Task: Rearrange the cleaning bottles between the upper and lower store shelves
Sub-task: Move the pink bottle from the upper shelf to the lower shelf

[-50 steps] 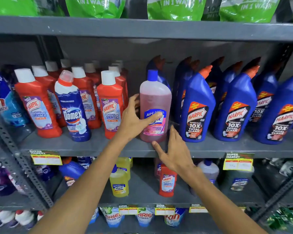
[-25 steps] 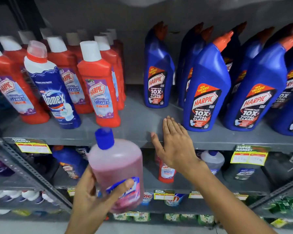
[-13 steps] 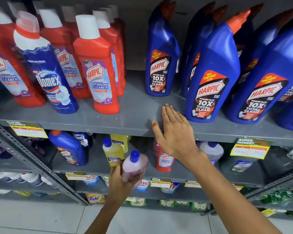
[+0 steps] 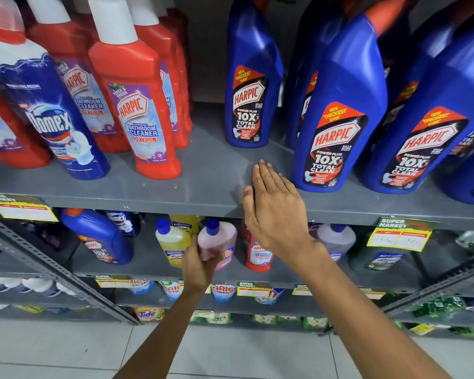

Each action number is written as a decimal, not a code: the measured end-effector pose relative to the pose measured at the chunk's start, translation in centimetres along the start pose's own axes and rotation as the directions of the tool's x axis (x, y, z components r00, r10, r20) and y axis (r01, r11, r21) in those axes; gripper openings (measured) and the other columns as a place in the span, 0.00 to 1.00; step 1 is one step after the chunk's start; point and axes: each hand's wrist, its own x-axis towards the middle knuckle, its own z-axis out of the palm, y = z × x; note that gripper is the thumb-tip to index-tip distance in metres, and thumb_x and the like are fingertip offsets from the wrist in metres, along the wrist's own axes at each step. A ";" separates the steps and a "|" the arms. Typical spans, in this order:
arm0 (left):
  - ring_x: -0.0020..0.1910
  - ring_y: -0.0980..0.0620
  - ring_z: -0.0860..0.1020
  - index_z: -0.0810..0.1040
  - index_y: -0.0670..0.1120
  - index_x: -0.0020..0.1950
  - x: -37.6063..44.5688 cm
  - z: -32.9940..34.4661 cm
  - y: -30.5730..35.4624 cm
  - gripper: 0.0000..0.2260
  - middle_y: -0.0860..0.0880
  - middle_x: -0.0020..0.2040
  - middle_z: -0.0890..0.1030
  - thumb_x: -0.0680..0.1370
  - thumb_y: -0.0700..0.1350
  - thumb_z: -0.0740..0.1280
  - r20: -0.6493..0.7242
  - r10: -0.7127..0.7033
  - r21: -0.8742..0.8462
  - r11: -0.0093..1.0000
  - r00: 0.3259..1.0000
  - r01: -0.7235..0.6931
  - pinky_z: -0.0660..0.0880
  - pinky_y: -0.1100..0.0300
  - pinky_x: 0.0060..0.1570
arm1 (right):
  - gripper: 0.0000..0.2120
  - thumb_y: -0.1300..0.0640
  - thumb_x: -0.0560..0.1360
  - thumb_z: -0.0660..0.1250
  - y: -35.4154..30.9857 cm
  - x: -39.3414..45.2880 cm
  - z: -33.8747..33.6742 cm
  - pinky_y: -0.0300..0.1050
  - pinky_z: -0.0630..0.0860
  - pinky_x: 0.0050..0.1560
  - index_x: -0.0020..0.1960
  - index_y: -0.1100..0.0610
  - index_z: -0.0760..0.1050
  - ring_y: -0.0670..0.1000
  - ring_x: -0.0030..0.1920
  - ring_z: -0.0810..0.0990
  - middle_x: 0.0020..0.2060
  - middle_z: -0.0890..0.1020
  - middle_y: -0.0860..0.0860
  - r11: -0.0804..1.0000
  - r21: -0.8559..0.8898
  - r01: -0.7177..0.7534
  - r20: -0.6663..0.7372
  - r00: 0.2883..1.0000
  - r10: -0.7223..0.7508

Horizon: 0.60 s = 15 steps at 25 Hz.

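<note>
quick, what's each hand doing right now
Left hand: closed around the pink bottle at the lower shelf.
Right hand: open, flat on the upper shelf edge, holding nothing.

Pink bottle now down at lower shelf

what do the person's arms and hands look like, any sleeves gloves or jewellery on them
Both forearms are bare for as far as the frame shows them, with no sleeve edge in view. The left hand and the right hand wear no gloves. No ring, watch or wristband shows on either. The right hand's nails look short and unpainted; the left hand's are not clear enough to tell.
</note>
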 end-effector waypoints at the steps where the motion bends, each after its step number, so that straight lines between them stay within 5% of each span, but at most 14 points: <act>1: 0.59 0.46 0.81 0.76 0.40 0.71 0.2 0.0 0.1 0.34 0.49 0.60 0.84 0.68 0.39 0.85 0.005 -0.005 0.009 1.000 1.000 0.005 0.78 0.52 0.57 | 0.28 0.50 0.87 0.51 0.0 0.0 0.0 0.53 0.66 0.81 0.79 0.66 0.70 0.57 0.80 0.71 0.78 0.73 0.62 1.000 -0.002 -0.001 -0.007 1.000 0.001; 7: 0.58 0.46 0.78 0.74 0.36 0.76 1.6 -0.2 0.6 0.35 0.38 0.65 0.84 0.70 0.33 0.82 0.051 -0.044 0.045 0.998 0.998 0.041 0.72 0.82 0.40 | 0.28 0.51 0.86 0.52 -0.2 0.0 0.2 0.54 0.69 0.79 0.77 0.67 0.71 0.58 0.79 0.73 0.77 0.75 0.63 1.000 -0.005 -0.008 -0.049 0.999 0.008; 15: 0.61 0.33 0.85 0.74 0.42 0.75 1.4 0.4 0.4 0.34 0.39 0.64 0.87 0.72 0.43 0.83 0.011 -0.026 0.165 0.986 1.000 0.024 0.79 0.50 0.54 | 0.28 0.50 0.85 0.53 -0.4 -0.1 0.3 0.52 0.67 0.80 0.77 0.66 0.72 0.57 0.79 0.73 0.77 0.75 0.62 0.999 0.020 -0.032 -0.059 0.998 0.034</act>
